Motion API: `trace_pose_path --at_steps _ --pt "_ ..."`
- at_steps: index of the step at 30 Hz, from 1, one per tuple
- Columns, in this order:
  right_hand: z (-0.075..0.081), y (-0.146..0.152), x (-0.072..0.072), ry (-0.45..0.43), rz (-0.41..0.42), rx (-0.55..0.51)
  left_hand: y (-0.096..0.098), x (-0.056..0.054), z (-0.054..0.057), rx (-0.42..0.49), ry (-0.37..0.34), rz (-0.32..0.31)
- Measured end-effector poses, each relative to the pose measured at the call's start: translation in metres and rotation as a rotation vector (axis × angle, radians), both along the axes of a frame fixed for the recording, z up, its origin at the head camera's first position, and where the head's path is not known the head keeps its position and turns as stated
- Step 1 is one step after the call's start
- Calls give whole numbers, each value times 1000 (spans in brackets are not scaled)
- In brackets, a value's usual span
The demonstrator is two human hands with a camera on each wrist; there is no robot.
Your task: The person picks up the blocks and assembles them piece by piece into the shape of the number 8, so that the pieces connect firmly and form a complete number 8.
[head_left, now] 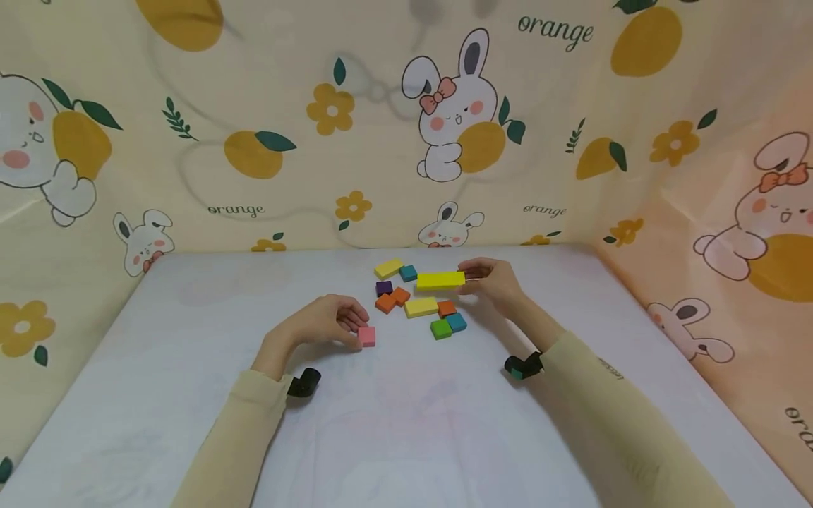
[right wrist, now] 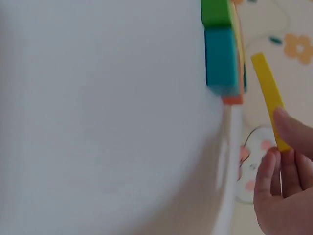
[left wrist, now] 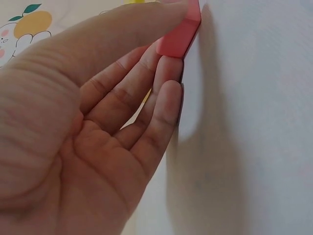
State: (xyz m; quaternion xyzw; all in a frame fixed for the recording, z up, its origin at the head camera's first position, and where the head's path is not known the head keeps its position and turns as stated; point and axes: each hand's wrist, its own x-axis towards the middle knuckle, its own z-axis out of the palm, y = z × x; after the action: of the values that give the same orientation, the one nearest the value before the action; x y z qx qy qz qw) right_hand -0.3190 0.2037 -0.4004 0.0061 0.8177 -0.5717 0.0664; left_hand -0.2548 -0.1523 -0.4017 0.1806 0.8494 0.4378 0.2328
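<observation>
My left hand (head_left: pixel 322 319) pinches a small pink block (head_left: pixel 367 337) low at the white tabletop, left of a loose group of blocks. In the left wrist view, the thumb lies over the pink block (left wrist: pixel 178 39) and fingertips are behind it. My right hand (head_left: pixel 498 283) holds a long yellow block (head_left: pixel 441 281) by its right end, between thumb and fingers. The right wrist view has this yellow block (right wrist: pixel 268 85) raised off the table and tilted. Beneath and around it lie a shorter yellow block (head_left: pixel 421 307), an orange block (head_left: pixel 447 308) and a teal block (head_left: pixel 408 272).
Nearest the front of the group are a green block (head_left: pixel 441 329) and a blue block (head_left: pixel 456 322), touching. Farther left lie a purple block (head_left: pixel 384 288), two orange blocks (head_left: pixel 385 303) and another yellow block (head_left: pixel 389 269). A patterned cloth wall (head_left: pixel 381 162) stands behind the table.
</observation>
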Motion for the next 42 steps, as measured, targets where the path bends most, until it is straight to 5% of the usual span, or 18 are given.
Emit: trace_pose_path --at_steps 4,9,17,28,35,42 --pt "13 0 24 27 -8 -22 0 -1 -2 4 5 -4" --pt "24 -13 59 -56 6 -96 -1 -2 -2 -1 6 -5" --pt "10 -39 98 -76 57 -111 -1 -4 -3 5 -5 3" --pt "-1 -58 108 -105 87 17 -3 -6 -6 10 -4 -5" --pt "1 -67 109 -9 139 234 -3 -4 -4 3 -19 12" --pt "3 -74 110 35 185 267 -2 -4 -4 9 -13 6"
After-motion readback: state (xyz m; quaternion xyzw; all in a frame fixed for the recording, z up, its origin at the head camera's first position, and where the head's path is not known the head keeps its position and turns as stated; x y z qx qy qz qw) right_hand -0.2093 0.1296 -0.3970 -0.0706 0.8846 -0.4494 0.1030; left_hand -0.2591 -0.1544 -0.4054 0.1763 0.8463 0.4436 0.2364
